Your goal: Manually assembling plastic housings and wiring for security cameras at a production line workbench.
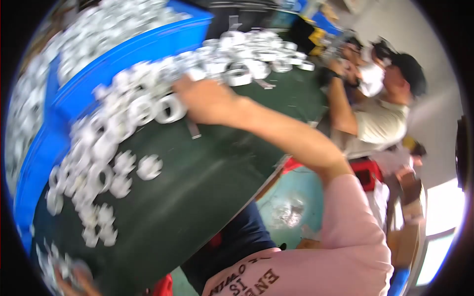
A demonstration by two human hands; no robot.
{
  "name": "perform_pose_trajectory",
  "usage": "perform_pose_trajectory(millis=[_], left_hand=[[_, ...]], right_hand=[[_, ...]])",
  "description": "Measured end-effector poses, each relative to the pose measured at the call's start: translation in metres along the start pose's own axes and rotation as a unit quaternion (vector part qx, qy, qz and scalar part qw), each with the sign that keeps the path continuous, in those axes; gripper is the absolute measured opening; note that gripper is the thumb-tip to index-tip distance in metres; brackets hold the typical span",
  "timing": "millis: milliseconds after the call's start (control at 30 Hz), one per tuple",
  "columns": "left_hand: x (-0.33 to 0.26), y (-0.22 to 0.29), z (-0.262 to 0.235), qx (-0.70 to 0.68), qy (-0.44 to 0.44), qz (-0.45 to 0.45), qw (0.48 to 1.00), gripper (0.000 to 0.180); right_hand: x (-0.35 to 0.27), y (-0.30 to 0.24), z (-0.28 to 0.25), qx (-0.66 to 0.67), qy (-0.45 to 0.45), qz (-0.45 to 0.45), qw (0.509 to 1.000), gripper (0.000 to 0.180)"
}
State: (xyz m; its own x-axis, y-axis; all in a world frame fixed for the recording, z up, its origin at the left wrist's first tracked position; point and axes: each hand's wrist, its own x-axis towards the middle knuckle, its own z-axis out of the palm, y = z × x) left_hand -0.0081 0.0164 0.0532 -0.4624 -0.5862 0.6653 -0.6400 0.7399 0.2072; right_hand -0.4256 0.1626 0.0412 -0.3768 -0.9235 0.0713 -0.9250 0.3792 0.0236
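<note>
My right hand (pixel 210 101) reaches across the dark green tabletop (pixel 197 182) into a long heap of white plastic rings (pixel 239 74). Motion smears its fingers, so whether they grip a ring does not show. A large white ring (pixel 170 109) lies right beside this hand, and a small narrow strip (pixel 193 129) is just below it. At the lower left edge, my left hand (pixel 74 282) is partly cut off and blurred. It is next to a cluster of clear or whitish pieces (pixel 52 259); contact with them cannot be made out. White toothed pieces (pixel 149 167) lie between my hands.
Blue bins (pixel 133 49) filled with whitish parts line the table's far and left sides. Smaller white toothed pieces (pixel 98 224) lie at the left. On the right, a person in a light shirt (pixel 382 123) works at the same table, with others beyond. The table's near edge runs diagonally.
</note>
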Motion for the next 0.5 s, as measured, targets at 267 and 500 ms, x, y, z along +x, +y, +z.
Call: perform_pose_trajectory(millis=[267, 500], left_hand=[[0.006, 0.014, 0.090, -0.111, -0.203, 0.117, 0.966, 0.078], [0.000, 0.052, 0.107, -0.111, -0.205, 0.175, 0.957, 0.061]], right_hand=[[-0.082, -0.003, -0.024, 0.117, 0.098, 0.019, 0.988, 0.060], [-0.086, -0.058, -0.004, 0.553, 0.052, 0.035, 0.831, 0.028]])
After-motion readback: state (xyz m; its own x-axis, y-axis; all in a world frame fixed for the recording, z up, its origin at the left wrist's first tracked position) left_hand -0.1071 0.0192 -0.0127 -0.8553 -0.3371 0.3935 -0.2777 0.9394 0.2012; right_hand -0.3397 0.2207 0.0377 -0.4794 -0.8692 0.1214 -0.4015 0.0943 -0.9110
